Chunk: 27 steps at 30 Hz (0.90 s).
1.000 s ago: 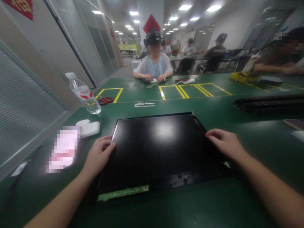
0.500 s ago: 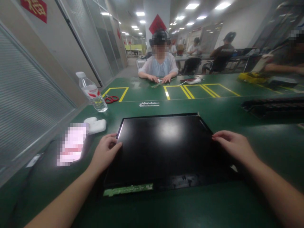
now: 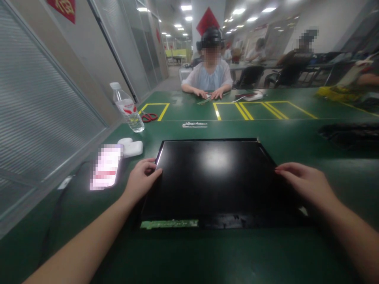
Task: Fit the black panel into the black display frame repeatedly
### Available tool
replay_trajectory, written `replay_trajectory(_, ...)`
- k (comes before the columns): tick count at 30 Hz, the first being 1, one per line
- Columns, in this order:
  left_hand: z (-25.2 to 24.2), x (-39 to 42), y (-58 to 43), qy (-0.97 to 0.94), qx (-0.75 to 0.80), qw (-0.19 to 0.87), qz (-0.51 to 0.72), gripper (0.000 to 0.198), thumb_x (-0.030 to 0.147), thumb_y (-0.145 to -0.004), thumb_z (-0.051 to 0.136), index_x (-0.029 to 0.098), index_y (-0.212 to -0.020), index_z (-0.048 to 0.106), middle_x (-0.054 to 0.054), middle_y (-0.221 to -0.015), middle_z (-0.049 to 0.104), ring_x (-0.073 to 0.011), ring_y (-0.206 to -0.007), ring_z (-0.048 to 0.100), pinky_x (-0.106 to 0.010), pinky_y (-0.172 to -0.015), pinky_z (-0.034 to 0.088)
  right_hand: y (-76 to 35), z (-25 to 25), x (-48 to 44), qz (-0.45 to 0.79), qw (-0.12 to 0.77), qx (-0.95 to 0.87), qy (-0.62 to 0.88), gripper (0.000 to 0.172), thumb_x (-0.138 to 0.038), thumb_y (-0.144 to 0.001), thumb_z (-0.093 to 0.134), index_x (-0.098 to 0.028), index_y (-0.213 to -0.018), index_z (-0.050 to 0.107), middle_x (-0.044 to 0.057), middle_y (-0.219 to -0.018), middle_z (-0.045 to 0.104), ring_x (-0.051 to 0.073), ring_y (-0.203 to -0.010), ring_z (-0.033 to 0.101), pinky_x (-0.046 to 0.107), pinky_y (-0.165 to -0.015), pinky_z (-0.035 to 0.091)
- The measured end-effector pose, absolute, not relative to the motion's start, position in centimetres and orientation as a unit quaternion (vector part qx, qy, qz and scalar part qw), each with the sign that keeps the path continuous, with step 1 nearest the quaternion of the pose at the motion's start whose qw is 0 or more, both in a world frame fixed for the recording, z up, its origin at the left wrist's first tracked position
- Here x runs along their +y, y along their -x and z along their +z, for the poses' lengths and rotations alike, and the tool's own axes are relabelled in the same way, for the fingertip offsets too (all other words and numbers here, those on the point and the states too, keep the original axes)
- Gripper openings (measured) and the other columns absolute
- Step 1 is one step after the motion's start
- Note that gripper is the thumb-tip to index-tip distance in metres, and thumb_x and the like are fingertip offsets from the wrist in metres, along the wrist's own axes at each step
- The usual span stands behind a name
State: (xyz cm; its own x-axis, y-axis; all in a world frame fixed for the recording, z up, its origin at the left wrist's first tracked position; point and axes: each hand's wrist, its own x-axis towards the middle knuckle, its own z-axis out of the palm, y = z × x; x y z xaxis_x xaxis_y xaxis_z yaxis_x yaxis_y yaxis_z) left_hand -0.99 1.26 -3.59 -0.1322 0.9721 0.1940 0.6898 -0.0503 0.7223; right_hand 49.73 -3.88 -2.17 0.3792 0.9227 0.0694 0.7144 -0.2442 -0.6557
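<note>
on the near part of the green worktop (image 3: 189, 256) lies a flat black panel (image 3: 213, 189), face up between the two arms, with a soft glare of light on its surface. a narrow green circuit board (image 3: 168, 224) runs along the left part of its near edge.

the left hand (image 3: 142, 177) grips the panel's left edge, thumb on top and fingers curled at the side. the right hand (image 3: 309, 181) pinches the right edge between thumb and fingertips.

left of the panel, a lit phone (image 3: 106, 167), its screen blurred out, lies just beside a white case (image 3: 132, 148). to the right is a long dark object (image 3: 349, 136), too smeared to make out. beyond the panel are thin white strips (image 3: 194, 124), a tilted-looking water bottle (image 3: 128, 110) and red-handled scissors (image 3: 150, 117) near it. yellow tape (image 3: 217, 112) marks boxes farther off.

at the far side a co-worker (image 3: 209, 75) in a light top has both hands on small pieces; behind, a red diamond (image 3: 208, 21) hangs on a pillar.
</note>
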Motion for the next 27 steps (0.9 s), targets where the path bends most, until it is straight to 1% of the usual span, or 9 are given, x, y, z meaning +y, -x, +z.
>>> replay_trajectory(5, -3.3, 1.2, 0.8, -0.631, 0.657, 0.201, 0.360, 0.031, 0.054, -0.070, 0.071, 0.023, -0.074, 0.069, -0.017, -0.130, 0.072, -0.0365, -0.119, 0.071, -0.051, -0.102, 0.060, -48.9, -1.3, -4.0, 0.173, 0.301, -0.514, 0.784, 0.028, -0.048, -0.076, 0.068, -0.026, -0.085, 0.083, 0.011, -0.091, 0.082, 0.034, -0.083, 0.072, 0.043, -0.074, 0.050)
replay_trajectory(10, -3.1, 1.1, 0.6, -0.632, 0.656, 0.206, 0.359, 0.031, 0.053, -0.070, 0.071, 0.023, -0.076, 0.068, -0.020, -0.132, 0.071, -0.0384, -0.120, 0.070, -0.054, -0.103, 0.058, -48.3, -1.0, -4.1, 0.173, 0.313, -0.491, 0.794, 0.029, -0.047, -0.071, 0.067, -0.025, -0.082, 0.082, 0.012, -0.085, 0.081, 0.034, -0.080, 0.071, 0.044, -0.073, 0.050)
replay_trajectory(16, -3.3, 1.2, 0.9, -0.633, 0.651, 0.207, 0.364, 0.031, 0.053, -0.070, 0.073, 0.023, -0.074, 0.068, -0.018, -0.132, 0.072, -0.0376, -0.121, 0.069, -0.053, -0.102, 0.059, -48.2, -0.7, -4.1, 0.200, 0.297, -0.465, 0.810, 0.038, -0.051, -0.069, 0.066, -0.023, -0.089, 0.083, 0.014, -0.091, 0.081, 0.035, -0.082, 0.071, 0.045, -0.071, 0.049)
replay_trajectory(19, -3.5, 1.3, 1.0, -0.629, 0.651, 0.215, 0.366, 0.032, 0.055, -0.069, 0.073, 0.023, -0.074, 0.068, -0.018, -0.132, 0.072, -0.0384, -0.123, 0.069, -0.054, -0.103, 0.058, -48.4, -0.8, -4.0, 0.203, 0.288, -0.466, 0.812, 0.041, -0.054, -0.069, 0.066, -0.023, -0.090, 0.083, 0.013, -0.090, 0.081, 0.035, -0.081, 0.071, 0.045, -0.069, 0.049)
replay_trajectory(23, -3.6, 1.4, 1.1, -0.619, 0.653, 0.230, 0.372, 0.036, 0.057, -0.064, 0.074, 0.023, -0.074, 0.068, -0.021, -0.133, 0.071, -0.0402, -0.124, 0.068, -0.055, -0.103, 0.057, -48.9, -1.3, -4.0, 0.204, 0.298, -0.472, 0.804, 0.044, -0.058, -0.063, 0.067, -0.025, -0.087, 0.082, 0.011, -0.083, 0.080, 0.034, -0.074, 0.070, 0.043, -0.064, 0.049)
replay_trajectory(27, -3.5, 1.3, 0.9, -0.614, 0.654, 0.232, 0.377, 0.037, 0.058, -0.063, 0.074, 0.023, -0.074, 0.068, -0.021, -0.134, 0.071, -0.0404, -0.124, 0.068, -0.056, -0.105, 0.056, -49.2, -1.6, -4.0, 0.206, 0.309, -0.477, 0.797, 0.044, -0.058, -0.064, 0.069, -0.024, -0.089, 0.083, 0.010, -0.083, 0.080, 0.032, -0.073, 0.071, 0.042, -0.065, 0.049)
